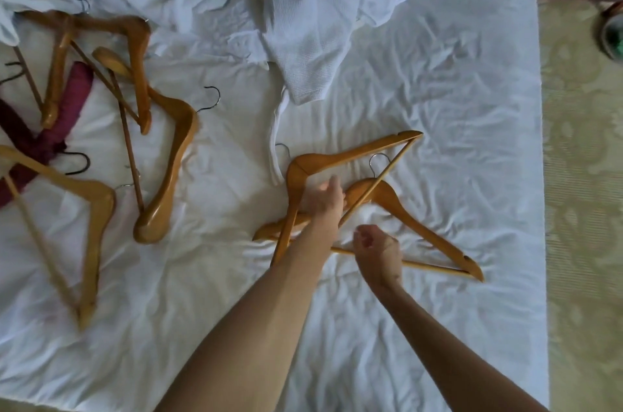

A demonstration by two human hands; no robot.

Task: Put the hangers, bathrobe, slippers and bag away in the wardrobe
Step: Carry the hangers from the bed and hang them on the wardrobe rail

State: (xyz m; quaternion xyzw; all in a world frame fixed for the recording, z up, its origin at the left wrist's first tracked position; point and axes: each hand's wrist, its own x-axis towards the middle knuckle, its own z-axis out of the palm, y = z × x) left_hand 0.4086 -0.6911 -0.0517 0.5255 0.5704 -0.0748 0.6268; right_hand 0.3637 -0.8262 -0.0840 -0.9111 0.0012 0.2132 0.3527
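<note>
From the head view, 2 wooden hangers are lying crossed on the bed [472,91], right under both hands. The left hand [325,200] is curling its fingers around the upper hanger [354,153], whose long bar is running diagonally up to the right. The right hand [377,248] is closing on the lower hanger [424,233] at its bottom bar. About 5 more hangers [161,155] are lying well apart to the left, and 1 bathrobe [303,40] is lying beyond.
</note>
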